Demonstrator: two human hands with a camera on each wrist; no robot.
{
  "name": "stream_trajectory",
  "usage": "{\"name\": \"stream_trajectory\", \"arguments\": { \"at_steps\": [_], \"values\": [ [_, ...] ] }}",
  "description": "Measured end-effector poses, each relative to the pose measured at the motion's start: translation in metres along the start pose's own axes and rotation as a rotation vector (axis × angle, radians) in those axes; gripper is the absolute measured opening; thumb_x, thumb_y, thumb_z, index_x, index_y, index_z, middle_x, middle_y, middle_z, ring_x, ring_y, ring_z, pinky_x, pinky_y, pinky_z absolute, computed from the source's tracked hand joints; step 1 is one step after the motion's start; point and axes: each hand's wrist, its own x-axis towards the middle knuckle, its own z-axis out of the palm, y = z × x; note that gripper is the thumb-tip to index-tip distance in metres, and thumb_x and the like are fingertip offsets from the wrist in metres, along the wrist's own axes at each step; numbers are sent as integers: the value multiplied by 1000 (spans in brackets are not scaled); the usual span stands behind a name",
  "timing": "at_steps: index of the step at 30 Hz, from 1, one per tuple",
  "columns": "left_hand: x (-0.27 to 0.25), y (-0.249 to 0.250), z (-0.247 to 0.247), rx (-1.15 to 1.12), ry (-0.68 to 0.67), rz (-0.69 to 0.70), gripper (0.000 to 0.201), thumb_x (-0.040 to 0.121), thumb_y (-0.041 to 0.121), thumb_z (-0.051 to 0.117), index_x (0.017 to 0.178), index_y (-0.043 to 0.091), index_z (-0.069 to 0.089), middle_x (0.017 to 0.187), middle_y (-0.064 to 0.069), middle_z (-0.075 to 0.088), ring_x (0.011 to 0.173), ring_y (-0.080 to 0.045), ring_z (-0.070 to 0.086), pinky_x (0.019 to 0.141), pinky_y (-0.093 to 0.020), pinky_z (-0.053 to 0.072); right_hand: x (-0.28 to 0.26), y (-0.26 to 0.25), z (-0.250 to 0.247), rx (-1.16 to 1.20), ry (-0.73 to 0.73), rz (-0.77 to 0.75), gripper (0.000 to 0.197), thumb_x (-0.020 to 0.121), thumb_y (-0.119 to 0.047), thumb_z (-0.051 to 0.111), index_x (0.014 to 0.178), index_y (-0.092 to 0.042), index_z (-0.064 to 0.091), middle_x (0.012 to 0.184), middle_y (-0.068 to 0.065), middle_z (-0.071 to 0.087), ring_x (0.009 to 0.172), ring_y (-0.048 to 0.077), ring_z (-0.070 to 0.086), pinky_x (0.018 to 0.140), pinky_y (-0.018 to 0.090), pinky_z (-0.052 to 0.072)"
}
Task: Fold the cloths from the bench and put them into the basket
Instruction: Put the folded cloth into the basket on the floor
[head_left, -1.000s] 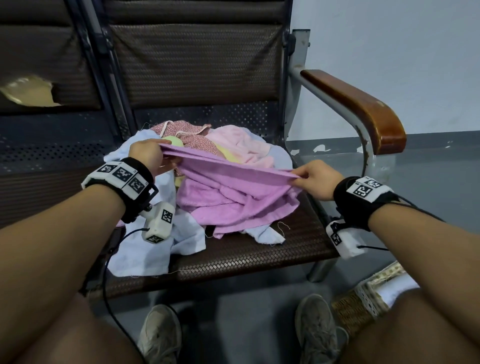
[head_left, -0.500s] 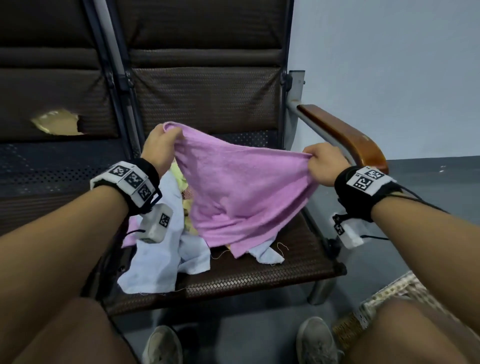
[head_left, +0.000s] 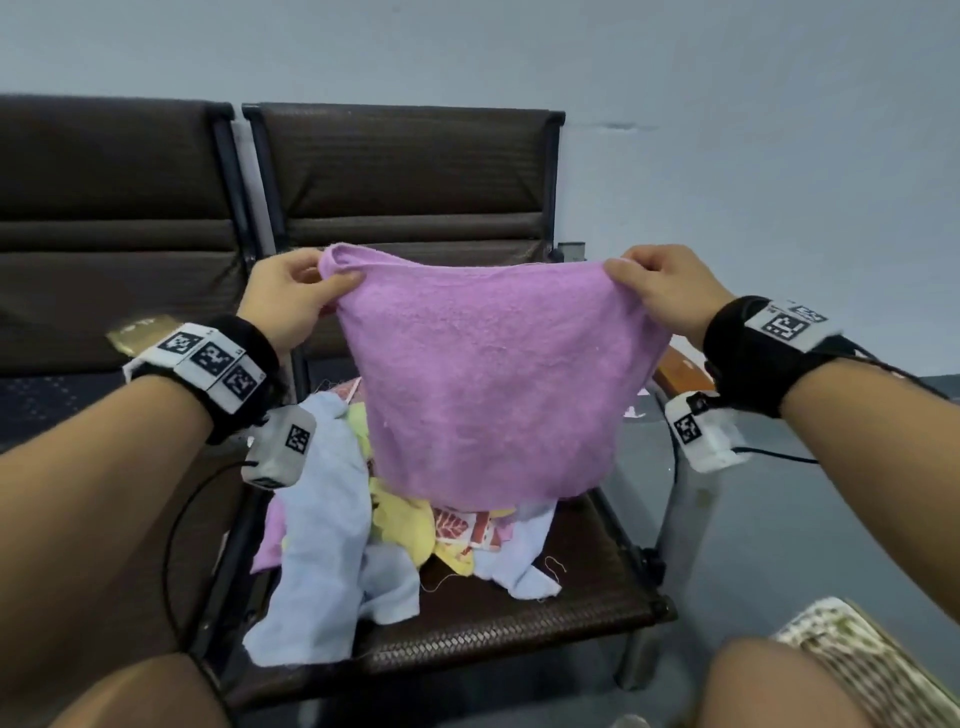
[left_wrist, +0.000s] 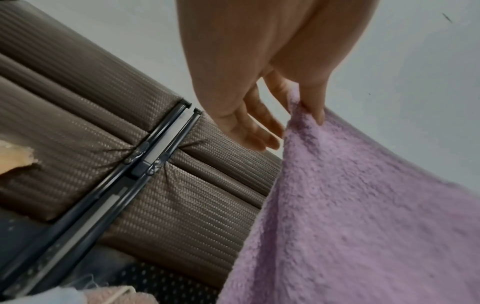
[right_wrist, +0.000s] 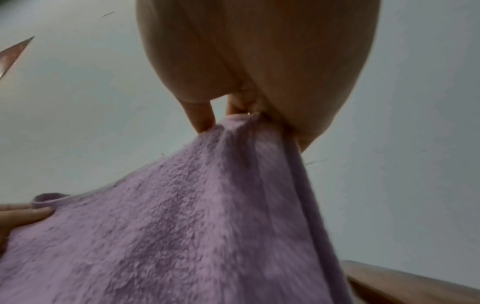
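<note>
The left hand (head_left: 291, 301) pinches one top corner of a purple towel (head_left: 493, 384), and the right hand (head_left: 670, 291) pinches the other. The towel hangs spread between them, its top edge running side to side and its body dropping straight down above the bench seat (head_left: 498, 623).

The left wrist view shows what the head view hides: only the thumb (left_wrist: 311, 102) and a finger behind the cloth grip it, while the other fingers (left_wrist: 259, 127) reach out loose. The right wrist view shows the towel's edge bunched into the right hand's pinch, and the left thumb pressed near a small hanging loop (right_wrist: 49, 198) at the far corner.

Below the towel lies a heap of cloths on the seat: a pale blue one (head_left: 327, 545) trailing over the front edge, a yellow one (head_left: 405, 519), a red-patterned one (head_left: 467, 527). Probably there are more; the heap is partly hidden.

One woven basket (head_left: 852, 654) sits on the floor at lower right, beside the person's right knee.
</note>
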Motion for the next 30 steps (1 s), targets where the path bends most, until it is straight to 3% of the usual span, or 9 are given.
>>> {"name": "stream_trajectory", "arguments": {
  "at_steps": [4,10,12,16,19,21,24,26,30],
  "values": [
    [3,0,12,-120,67,-120,16,89,20,73,77,18,63,72,1,60,60,-9,53,54,-23,45,-1,1,2,-62,-24,56,39,99,-38,52,69,-14,61,71,-3,56,68,14,50,63,28,40],
    [-1,-5,46,-58,180,-201,51,90,39,66,83,-11,65,76,-8,49,73,-18,43,67,-34,37,-6,-3,34,217,17,298,32,96,-27,58,92,3,68,81,13,57,74,23,54,68,34,46],
    [-10,2,60,-5,198,-199,51,87,47,63,67,0,66,67,-5,49,68,-15,45,66,-32,40,-10,-10,45,340,-11,367,35,96,-23,59,105,9,67,86,13,62,74,23,59,66,33,49],
    [-41,22,93,33,89,-102,56,90,52,57,53,9,50,57,-2,37,60,-17,35,59,-34,33,-22,-31,65,520,-131,438,16,99,-18,55,103,-5,63,90,9,67,73,19,64,57,27,54],
    [-70,37,119,-7,-112,-38,52,95,45,60,66,2,66,60,-5,46,61,-15,39,59,-32,35,-33,-48,77,643,-257,444,20,102,-24,51,97,-8,61,80,8,64,61,16,63,51,23,53],
    [-85,45,130,42,-229,-19,44,94,42,62,74,5,73,62,-4,54,61,-14,44,60,-30,39,-40,-52,80,721,-362,451,35,100,-34,55,109,-3,65,85,13,68,70,20,68,64,29,59],
    [-91,50,127,-129,-329,-190,28,94,22,61,86,-1,75,69,-13,65,61,-17,54,56,-27,47,-47,-46,80,671,-371,465,15,95,-17,58,97,-5,67,81,13,62,64,18,62,62,26,57],
    [-89,47,120,-229,-269,-288,22,86,14,54,95,3,72,74,-17,71,61,-22,64,54,-26,51,-48,-37,79,602,-305,474,11,91,-3,51,95,-5,61,78,11,53,61,17,54,52,23,50],
    [-84,30,113,-85,-35,-315,43,83,-6,47,122,12,52,95,-8,65,81,-22,59,68,-30,51,-52,-30,75,611,-491,359,32,88,0,43,98,-12,71,94,9,65,82,19,63,64,27,53]
  ]
}}
